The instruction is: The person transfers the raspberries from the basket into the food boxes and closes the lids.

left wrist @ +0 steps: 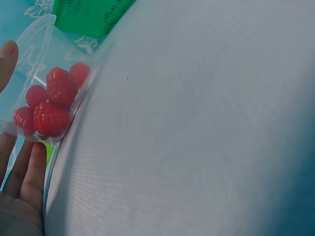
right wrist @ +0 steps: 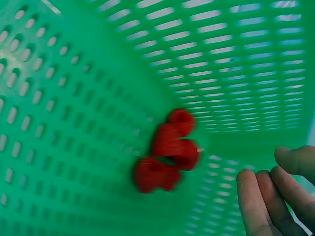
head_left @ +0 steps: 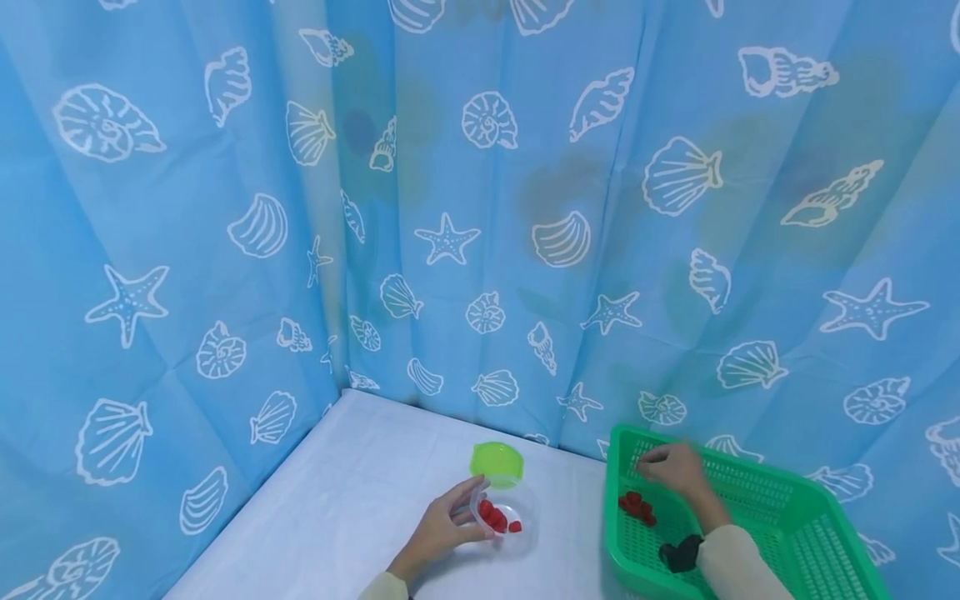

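My left hand (head_left: 442,525) grips a clear round plastic tub (head_left: 525,533) by its side, thumb at the near rim and fingers around the far side. Several red raspberries (left wrist: 51,118) lie inside the tub, which stands on the white table. Over the left end of a green basket (head_left: 626,546), my right hand (head_left: 675,468) hovers with fingers loosely bent. Nothing shows between its thumb and fingertips (right wrist: 246,178) in the right wrist view. A small cluster of raspberries (right wrist: 167,147) sits on the basket floor, apart from the right hand.
A lime-green lid (head_left: 497,461) lies just behind the tub on the white table (head_left: 322,500). Blue curtains (head_left: 450,192) printed with white shells hang along the table's back and left edges. The basket's raised walls surround the right hand's area.
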Demonstrator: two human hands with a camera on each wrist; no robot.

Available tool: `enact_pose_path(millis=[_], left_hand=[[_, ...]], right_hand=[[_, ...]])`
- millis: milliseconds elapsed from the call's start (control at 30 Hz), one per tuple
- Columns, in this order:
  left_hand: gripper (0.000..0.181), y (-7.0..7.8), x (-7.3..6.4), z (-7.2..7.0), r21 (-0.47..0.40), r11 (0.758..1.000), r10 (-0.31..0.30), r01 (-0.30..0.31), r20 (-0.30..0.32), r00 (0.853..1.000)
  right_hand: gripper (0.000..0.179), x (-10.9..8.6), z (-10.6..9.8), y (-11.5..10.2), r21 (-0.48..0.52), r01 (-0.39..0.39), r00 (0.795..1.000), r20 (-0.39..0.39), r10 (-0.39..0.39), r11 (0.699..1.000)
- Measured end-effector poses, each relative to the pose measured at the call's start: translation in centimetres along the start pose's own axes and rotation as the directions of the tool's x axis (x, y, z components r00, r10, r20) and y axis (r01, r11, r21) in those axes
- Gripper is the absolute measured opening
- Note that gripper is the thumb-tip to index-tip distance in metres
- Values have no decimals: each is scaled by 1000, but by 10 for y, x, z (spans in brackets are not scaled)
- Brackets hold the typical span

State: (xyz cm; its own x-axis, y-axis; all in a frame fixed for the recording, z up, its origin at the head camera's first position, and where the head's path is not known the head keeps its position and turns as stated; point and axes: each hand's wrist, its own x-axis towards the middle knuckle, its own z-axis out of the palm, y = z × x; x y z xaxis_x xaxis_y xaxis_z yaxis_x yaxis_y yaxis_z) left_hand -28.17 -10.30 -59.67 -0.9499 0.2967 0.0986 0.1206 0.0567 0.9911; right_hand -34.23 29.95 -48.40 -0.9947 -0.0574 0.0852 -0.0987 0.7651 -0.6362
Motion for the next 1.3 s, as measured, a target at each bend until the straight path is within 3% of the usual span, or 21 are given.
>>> enact_pose_path(millis=[233, 367, 467, 600, 833, 1000, 1300], left_hand=[[84, 5, -2, 1, 5, 1000, -24, 24, -2, 1000], [83, 3, -1, 1, 15, 1000, -16, 16, -6, 1000], [82, 1, 0, 1, 21, 1000, -7, 7, -6, 1000], [81, 0, 0, 0, 21, 1000, 8, -8, -3, 1000], [82, 1, -1, 1, 1, 1000, 14, -14, 1, 1000], [82, 2, -3, 1, 8, 1000, 15, -15, -4, 1000], [81, 2, -2, 2, 12, 1000, 10, -10, -10, 1000]], right_hand=[[16, 1, 14, 28, -7, -96, 994, 44, 96, 995], [23, 1, 18, 35, 49, -155, 986, 62, 152, 987], [14, 0, 20, 38, 105, -190, 980, 69, 184, 976], [18, 1, 23, 37, 161, -234, 971, 92, 221, 959], [20, 6, 27, 37, 36, -218, 968, 136, 212, 975], [26, 7, 32, 39, 49, -249, 959, 154, 238, 967], [18, 6, 32, 34, 81, -258, 955, 174, 241, 963]])
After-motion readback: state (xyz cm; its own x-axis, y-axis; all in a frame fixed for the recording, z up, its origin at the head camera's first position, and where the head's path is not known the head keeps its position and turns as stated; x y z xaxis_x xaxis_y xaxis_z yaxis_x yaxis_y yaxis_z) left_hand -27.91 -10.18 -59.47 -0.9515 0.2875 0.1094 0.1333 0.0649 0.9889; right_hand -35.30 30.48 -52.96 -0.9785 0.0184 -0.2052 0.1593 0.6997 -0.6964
